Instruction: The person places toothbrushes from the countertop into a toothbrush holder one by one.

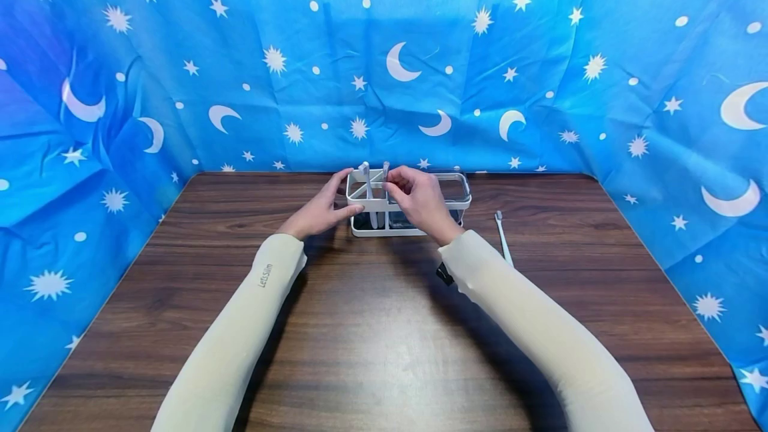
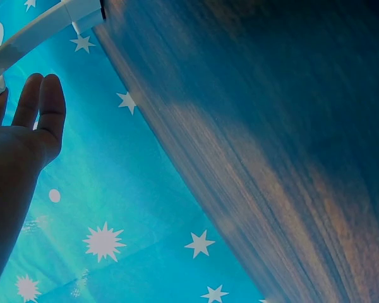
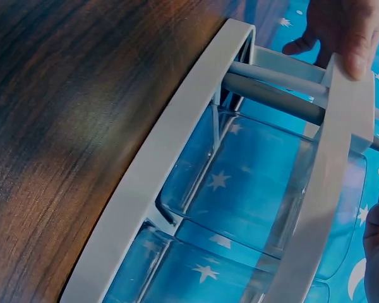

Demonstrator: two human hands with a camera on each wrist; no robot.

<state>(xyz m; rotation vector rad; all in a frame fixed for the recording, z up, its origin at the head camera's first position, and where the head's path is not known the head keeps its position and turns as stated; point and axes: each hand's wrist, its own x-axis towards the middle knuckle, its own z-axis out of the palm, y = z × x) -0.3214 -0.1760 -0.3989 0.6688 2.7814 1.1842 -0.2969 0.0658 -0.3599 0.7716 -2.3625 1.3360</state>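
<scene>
- Two cream fabric sleeves [image 1: 540, 319] extend forward from the lower edge; the left one bears small dark lettering.
- Beneath them lies a dark brown wood-grain table [image 1: 384, 352].
- A small black object [image 1: 444, 275], partly hidden, shows below the right cuff.
- Well right of the holder, a pale, slender toothbrush [image 1: 504, 239] lies on the table, its lower end covered by the right sleeve.
- The right hand [image 1: 420, 199], thumb and fingertips closed together, pinches the upper part of a darker grey toothbrush [image 3: 275, 98].
- The left hand [image 1: 321, 212], spread wide, holds the left end of the holder between thumb, on the front rim, and forefinger, at the back; its other fingers extend loosely.
- The white, rectangular open-frame holder [image 1: 379, 205] stands near the table's far edge, with clear cups [image 3: 240, 177] in its middle and right sections.
- In its left, diagonally divided section, a light grey toothbrush [image 1: 369, 185] stands slightly tilted, just beside the darker one.
- Behind hangs a blue cloth [image 1: 336, 99] printed with white moons, stars and dots.
</scene>
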